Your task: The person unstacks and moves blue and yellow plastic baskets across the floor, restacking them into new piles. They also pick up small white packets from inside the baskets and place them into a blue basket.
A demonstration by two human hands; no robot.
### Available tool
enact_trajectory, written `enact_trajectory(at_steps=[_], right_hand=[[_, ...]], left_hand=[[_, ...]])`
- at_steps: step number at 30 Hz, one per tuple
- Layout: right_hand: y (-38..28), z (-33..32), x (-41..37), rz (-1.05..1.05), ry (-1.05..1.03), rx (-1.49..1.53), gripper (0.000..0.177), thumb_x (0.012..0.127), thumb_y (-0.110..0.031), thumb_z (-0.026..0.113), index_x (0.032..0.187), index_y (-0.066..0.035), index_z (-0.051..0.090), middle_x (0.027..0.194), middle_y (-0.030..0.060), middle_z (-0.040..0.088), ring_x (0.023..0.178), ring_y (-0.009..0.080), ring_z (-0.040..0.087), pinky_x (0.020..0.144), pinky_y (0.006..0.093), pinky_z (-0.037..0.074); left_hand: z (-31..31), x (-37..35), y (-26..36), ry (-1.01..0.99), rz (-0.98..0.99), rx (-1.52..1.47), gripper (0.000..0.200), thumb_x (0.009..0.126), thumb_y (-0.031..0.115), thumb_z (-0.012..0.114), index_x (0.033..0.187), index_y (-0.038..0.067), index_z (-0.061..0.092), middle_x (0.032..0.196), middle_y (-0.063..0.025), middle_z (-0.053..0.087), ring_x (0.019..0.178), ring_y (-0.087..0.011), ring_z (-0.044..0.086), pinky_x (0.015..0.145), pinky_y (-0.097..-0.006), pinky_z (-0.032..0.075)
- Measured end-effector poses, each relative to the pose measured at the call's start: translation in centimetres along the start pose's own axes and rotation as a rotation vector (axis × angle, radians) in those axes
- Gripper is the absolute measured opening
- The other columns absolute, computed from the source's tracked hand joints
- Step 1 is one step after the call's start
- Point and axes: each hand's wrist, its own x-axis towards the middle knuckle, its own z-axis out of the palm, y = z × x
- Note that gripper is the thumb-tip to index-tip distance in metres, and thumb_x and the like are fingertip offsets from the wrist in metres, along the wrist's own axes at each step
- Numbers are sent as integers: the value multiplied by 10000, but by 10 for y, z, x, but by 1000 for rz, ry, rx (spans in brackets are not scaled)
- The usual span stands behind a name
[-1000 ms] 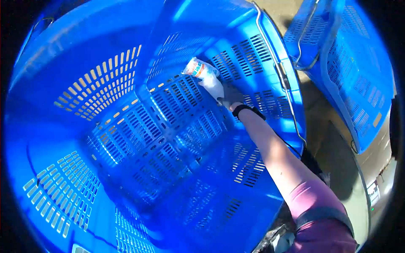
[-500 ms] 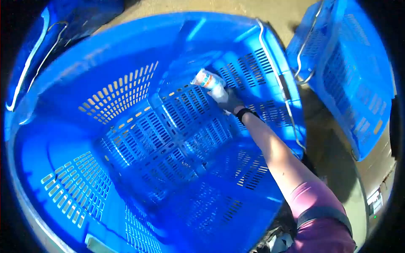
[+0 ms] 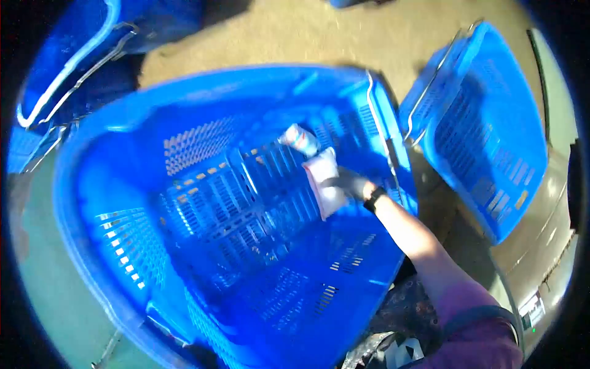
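Note:
My right hand [image 3: 350,183], in a dark glove with a black band at the wrist, is inside a large blue plastic basket [image 3: 98,246]. Its fingers lie over the right side of a white plastic packet [image 3: 324,175] and appear to grip it; the thumb is hard to make out. Just beyond, a white packet with coloured print [image 3: 299,140] rests near the basket's far right wall, apart from my fingers. My left hand is out of view.
A second blue basket [image 3: 491,141] with a metal handle stands to the right. Another blue container [image 3: 153,24] with metal bars is at the upper left. Slotted walls and a metal handle [image 3: 384,129] edge the large basket. A dark patterned cloth [image 3: 409,310] shows at the bottom.
My right hand has drawn back from the printed packet, which now lies apart from it. The white packet shows fully at my fingers. The whole view has shifted.

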Motion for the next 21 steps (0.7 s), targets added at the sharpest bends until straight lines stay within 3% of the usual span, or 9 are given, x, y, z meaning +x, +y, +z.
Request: enact_trajectory(at_steps=[3, 5, 6, 8, 10, 12, 14, 18, 21], right_hand=[[-61, -3, -68, 34, 13, 373, 443, 762, -172, 608, 1159, -62, 445, 930, 62, 570, 800, 172, 570, 692, 318, 471], [-116, 6, -104, 76, 166, 363, 349, 786, -141, 560, 1120, -91, 471, 827, 53, 576, 621, 161, 567, 559, 297, 472], [-103, -26, -99, -168, 12, -165, 255, 816, -162, 515, 1060, -87, 509, 785, 70, 581, 597, 165, 564, 541, 275, 465], [-197, -1, -131, 110, 13, 241, 269, 832, -250, 495, 1020, -62, 530, 785, 90, 577, 642, 183, 574, 560, 307, 475], [-248, 1, -103, -548, -140, -223, 362, 844, -341, 469, 1019, -29, 524, 828, 120, 591, 771, 236, 597, 617, 343, 481], [-283, 29, -138, -146, -1, 660, 445, 859, -409, 424, 1041, -14, 516, 897, 123, 600, 889, 258, 585, 683, 348, 473], [-235, 7, -100, 124, -329, 232, 462, 858, -410, 436, 1138, -46, 489, 1046, 126, 578, 959, 261, 563, 794, 350, 446], [-121, 11, -18, -8, 69, -758, 473, 807, -385, 524, 1111, -24, 508, 1128, 178, 524, 1033, 291, 513, 817, 361, 420], [-27, -23, 84, 57, 247, -912, 576, 749, -385, 575, 1187, -39, 432, 1146, 186, 504, 1074, 299, 477, 883, 352, 372]], left_hand=[[-5, 8, -12, -113, 53, -38, 612, 700, -26, 574, 1244, -39, 293, 1104, -155, 484, 980, -214, 491, 841, -329, 398], [-5, 18, -45, -13, 158, -140, 797, 629, -58, 543, 1334, 25, 182, 974, -91, 494, 768, -159, 495, 683, -267, 427], [1, 15, -32, -47, 108, -206, 828, 608, -78, 544, 1338, 26, 167, 963, -84, 490, 750, -154, 487, 665, -259, 426], [5, 15, -18, -49, 187, -62, 816, 621, -63, 538, 1339, 27, 163, 930, -63, 477, 730, -140, 466, 638, -247, 419], [9, 14, -14, -28, 238, -66, 807, 631, -62, 536, 1340, 29, 160, 899, -38, 459, 721, -130, 454, 623, -238, 413], [5, 12, -3, -150, 152, -96, 800, 643, -63, 536, 1342, 29, 156, 949, -49, 462, 732, -129, 450, 637, -238, 413], [4, 8, -7, -127, 63, -141, 793, 654, -75, 537, 1340, 29, 153, 1033, -103, 479, 842, -165, 481, 738, -278, 420], [0, 4, -2, -54, 158, 178, 610, 698, -20, 582, 1237, -44, 296, 1087, -159, 491, 983, -223, 487, 865, -348, 383], [-5, 2, -4, -58, -49, 47, 643, 696, 30, 607, 1245, -51, 284, 1122, -181, 470, 1016, -267, 473, 904, -399, 352]])
